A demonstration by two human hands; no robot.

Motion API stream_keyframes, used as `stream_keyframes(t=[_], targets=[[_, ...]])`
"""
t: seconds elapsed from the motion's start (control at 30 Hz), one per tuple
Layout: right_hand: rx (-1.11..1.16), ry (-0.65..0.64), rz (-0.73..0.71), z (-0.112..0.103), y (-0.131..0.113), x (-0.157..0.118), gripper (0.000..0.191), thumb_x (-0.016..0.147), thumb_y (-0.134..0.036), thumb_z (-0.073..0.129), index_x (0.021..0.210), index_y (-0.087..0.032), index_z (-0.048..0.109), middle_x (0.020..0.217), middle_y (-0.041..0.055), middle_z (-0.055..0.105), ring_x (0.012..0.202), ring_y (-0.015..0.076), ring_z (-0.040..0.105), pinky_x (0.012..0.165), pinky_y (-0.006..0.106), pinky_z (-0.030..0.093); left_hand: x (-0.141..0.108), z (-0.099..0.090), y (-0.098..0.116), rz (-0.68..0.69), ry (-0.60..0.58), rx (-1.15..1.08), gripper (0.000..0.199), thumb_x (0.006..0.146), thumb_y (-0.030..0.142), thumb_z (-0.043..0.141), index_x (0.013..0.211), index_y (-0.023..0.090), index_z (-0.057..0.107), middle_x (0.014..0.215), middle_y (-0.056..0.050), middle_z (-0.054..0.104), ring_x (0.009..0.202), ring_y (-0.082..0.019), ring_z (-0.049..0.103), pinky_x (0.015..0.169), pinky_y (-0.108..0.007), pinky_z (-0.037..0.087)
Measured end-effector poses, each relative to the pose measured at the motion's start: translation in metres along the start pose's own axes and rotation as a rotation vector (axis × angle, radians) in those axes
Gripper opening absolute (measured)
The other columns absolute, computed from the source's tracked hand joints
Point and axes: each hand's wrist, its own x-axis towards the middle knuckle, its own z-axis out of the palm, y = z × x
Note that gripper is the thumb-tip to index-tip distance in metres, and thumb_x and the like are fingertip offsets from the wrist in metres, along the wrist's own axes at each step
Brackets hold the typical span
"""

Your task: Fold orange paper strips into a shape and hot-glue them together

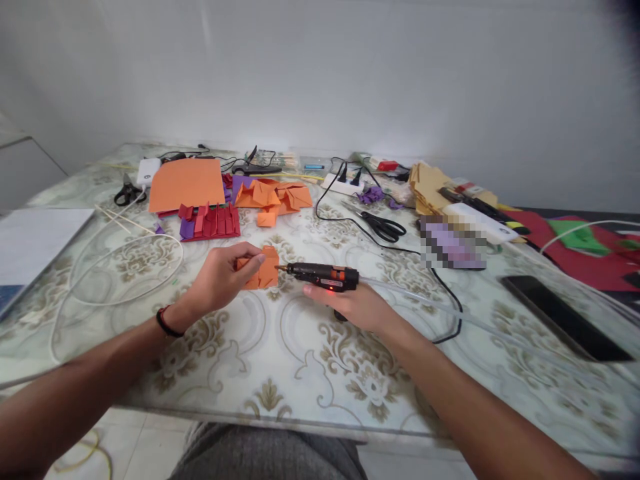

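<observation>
My left hand [223, 275] pinches the left side of a small folded orange paper piece [267, 272] in the middle of the table. My right hand [357, 303] is wrapped round a black glue gun [325, 275] with a small red light lit on its side. The gun's nozzle points left, close to the right edge of the orange paper; whether it touches cannot be made out. A clear glue stick [400, 287] trails from the gun's rear. Behind my left hand lie red folded paper strips [215, 221] and more orange folded pieces [280, 195].
Orange sheets [187, 183] lie at the back left beside a white cable [125, 301]. Black-handled scissors [383, 225] and a power strip [343, 183] are behind the gun, whose black cord [373, 241] runs right. A phone [565, 317] lies at the right.
</observation>
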Motion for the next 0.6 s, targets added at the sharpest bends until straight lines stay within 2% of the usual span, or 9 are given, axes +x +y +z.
stream_keyframes(t=[0.17,0.27,0.37,0.47,0.6], targets=[[0.036,0.108,0.159,0.002,0.01,0.006,0.04,0.084,-0.062,0.066,0.081,-0.023,0.075,0.064,0.0013,0.069,0.063,0.0215,0.062,0.056,0.03,0.043,0.002,0.001,-0.005,-0.047,-0.001,-0.116,0.03,0.093,0.043,0.062,0.085,0.016,0.072,0.075,-0.001,0.067,0.07,-0.014,0.055,0.063,-0.025,0.04],[0.291,0.112,0.144,0.01,0.015,0.01,0.038,0.084,-0.058,0.067,0.078,-0.021,0.071,0.071,0.0031,0.07,0.068,0.0207,0.066,0.059,0.03,0.047,0.0,0.006,-0.003,-0.092,-0.058,-0.233,0.027,0.091,0.042,0.065,0.089,0.016,0.072,0.07,0.001,0.062,0.063,-0.012,0.049,0.056,-0.024,0.034],[0.645,0.034,0.136,0.02,0.015,0.013,0.036,0.077,-0.055,0.077,0.081,-0.02,0.068,0.08,0.0041,0.073,0.069,0.0189,0.068,0.068,0.033,0.055,-0.003,0.011,0.0,-0.165,-0.111,-0.36,0.028,0.087,0.041,0.069,0.097,0.016,0.07,0.063,0.003,0.057,0.055,-0.01,0.042,0.051,-0.023,0.029],[0.845,-0.019,0.153,0.028,0.008,0.013,0.041,0.066,-0.05,0.089,0.08,-0.018,0.066,0.084,0.0048,0.074,0.069,0.0175,0.068,0.069,0.034,0.059,-0.005,0.015,0.001,-0.198,-0.181,-0.442,0.028,0.085,0.04,0.072,0.098,0.016,0.069,0.068,0.001,0.063,0.057,-0.01,0.047,0.053,-0.022,0.033],[0.959,-0.068,0.169,0.032,0.0,0.01,0.041,0.062,-0.041,0.094,0.077,-0.017,0.064,0.076,0.0034,0.073,0.07,0.0176,0.07,0.069,0.034,0.062,-0.007,0.019,-0.001,-0.218,-0.249,-0.489,0.025,0.084,0.036,0.072,0.097,0.016,0.067,0.079,-0.003,0.072,0.067,-0.013,0.059,0.062,-0.024,0.044]])
